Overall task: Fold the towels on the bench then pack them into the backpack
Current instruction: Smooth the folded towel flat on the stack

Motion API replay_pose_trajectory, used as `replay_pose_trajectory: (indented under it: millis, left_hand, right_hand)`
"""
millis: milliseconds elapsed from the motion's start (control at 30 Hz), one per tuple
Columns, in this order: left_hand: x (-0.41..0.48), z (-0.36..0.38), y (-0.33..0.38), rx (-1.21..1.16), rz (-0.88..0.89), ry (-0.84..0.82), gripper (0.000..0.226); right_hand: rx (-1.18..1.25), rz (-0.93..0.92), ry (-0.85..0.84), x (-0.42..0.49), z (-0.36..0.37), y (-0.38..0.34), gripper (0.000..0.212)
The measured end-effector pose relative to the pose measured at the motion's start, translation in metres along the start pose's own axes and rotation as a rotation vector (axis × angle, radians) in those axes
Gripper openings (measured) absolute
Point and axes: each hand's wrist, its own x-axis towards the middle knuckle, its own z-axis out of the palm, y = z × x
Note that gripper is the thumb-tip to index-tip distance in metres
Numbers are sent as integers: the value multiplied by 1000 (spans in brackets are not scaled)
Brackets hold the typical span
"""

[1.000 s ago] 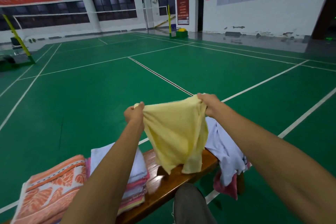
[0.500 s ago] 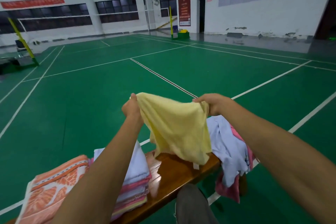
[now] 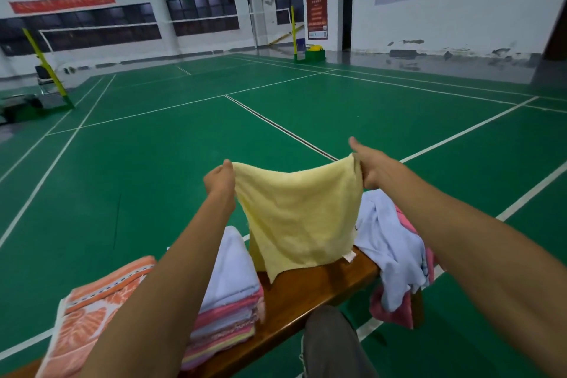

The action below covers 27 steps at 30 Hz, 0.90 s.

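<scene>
Nearest the camera, a knee in grey trousers (image 3: 333,344) presses up against the wooden table (image 3: 310,291), which serves as the landmark here. On the table's left part sits a stack of folded towels (image 3: 228,307), white on top of pink and striped layers, and further left an orange patterned towel (image 3: 92,310) lies flat; these look like finished folds set aside, judging by their squared edges. Over the table's right end hangs a loose heap of unfolded towels (image 3: 395,252), pale lavender over pink, apparently waiting their turn. Above the table's middle, both hands hold the yellow towel (image 3: 302,215) up by its top corners so that it hangs flat and its lower edge just reaches the wood, likely to square it before the first fold. The left hand (image 3: 219,179) has its grip pinched on the left corner; the right hand (image 3: 368,166) has its grip clamped on the right corner, with one finger pointing out free. No backpack is in view. Beyond the table spreads a green court floor (image 3: 153,178) with white lines, then yellow-green net posts (image 3: 46,67), a white wall with dark windows, red banners, and a doorway (image 3: 346,18) at the far side.
</scene>
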Motion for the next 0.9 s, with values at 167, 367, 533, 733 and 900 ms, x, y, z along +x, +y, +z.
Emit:
replay_pose_trajectory:
  millis: [167, 367, 533, 733, 900]
  left_hand:
    - [-3, -5, 1, 68, -5, 100, 43]
    - [9, -2, 5, 79, 40, 26, 16]
    - [16, -5, 9, 229, 255, -81, 17]
    - [20, -12, 17, 530, 464, -221, 32]
    - [16, -13, 23, 1041, 751, -127, 36]
  right_hand:
    - [176, -194, 45, -2, -4, -2, 23]
    - [-59, -355, 303, 5, -2, -8, 41]
    - [-291, -453, 295, -3, -7, -19, 64]
    - [-570, -579, 130, -9, -14, -34, 42]
    - [-1115, -677, 227, -17, -6, -32, 30]
